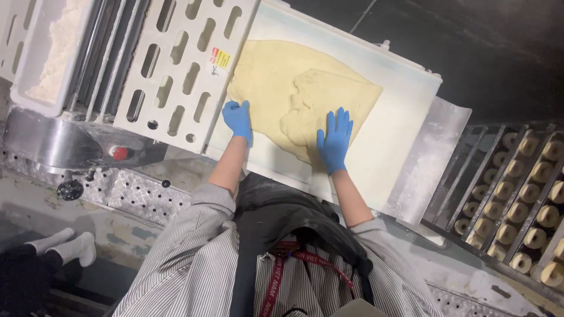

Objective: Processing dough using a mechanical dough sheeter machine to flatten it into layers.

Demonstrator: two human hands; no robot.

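Note:
A wide sheet of pale yellow dough [276,76] lies on the white belt [399,100] of a dough-rolling machine. Part of the sheet is folded over itself into a thicker flap [329,100]. My left hand [238,119], in a blue glove, grips the near left edge of the dough beside the slotted guard. Its fingers are curled over that edge. My right hand [335,140], also in a blue glove, rests flat with fingers spread on the near edge of the folded flap.
A white slotted guard [182,64] covers the rollers left of the belt. A flour tray [50,53] sits at far left, with a red button [119,153] below. Racks of ring-shaped dough pieces [523,199] stand at right. Another person's white-socked feet [67,245] are at lower left.

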